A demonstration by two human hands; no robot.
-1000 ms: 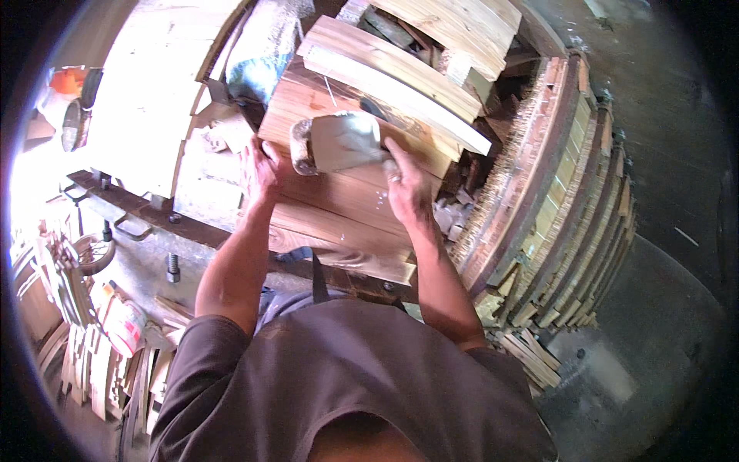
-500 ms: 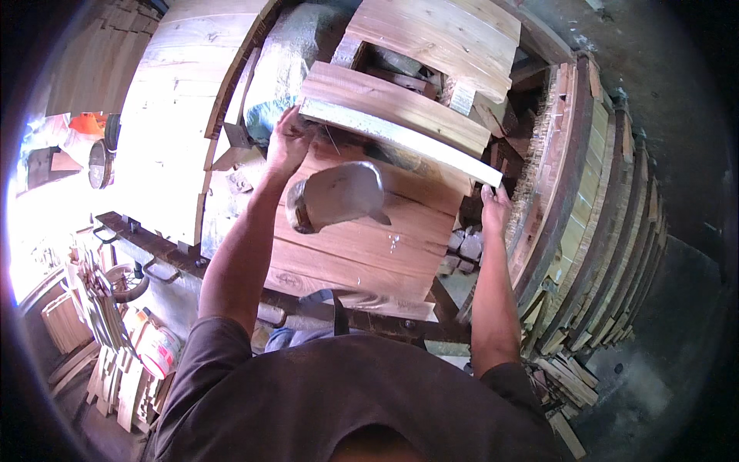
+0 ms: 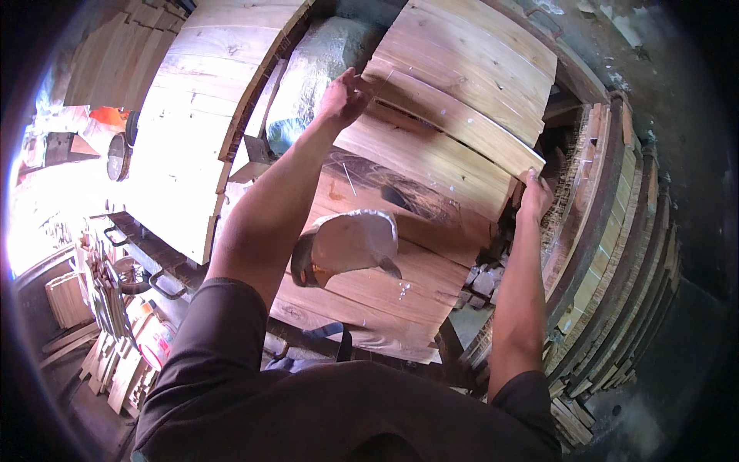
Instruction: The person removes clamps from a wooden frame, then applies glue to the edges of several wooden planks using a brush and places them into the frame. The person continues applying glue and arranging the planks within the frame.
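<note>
A long wooden board lies across the middle, tilted down toward the right, close against the boards beyond it. My left hand is closed at its left end. At the other end, my right hand pinches the board's corner. Nearer to me, another board lies beside it with a dark gap between them. Below that stands a pale, open container with a whitish, uneven rim, on reddish boards. Dark patches mark the wood behind the container.
A plastic-wrapped bundle lies beyond my left hand. Brightly lit boards lie at left. Stacked curved wooden panels stand at right, near my right forearm. Small blocks sit below the boards' right edge. Thin offcuts fill the lower left.
Both hands have moved the board away from me and to the right, against the far boards. It was raised on edge and now lies flatter, covering the opening that showed there.
</note>
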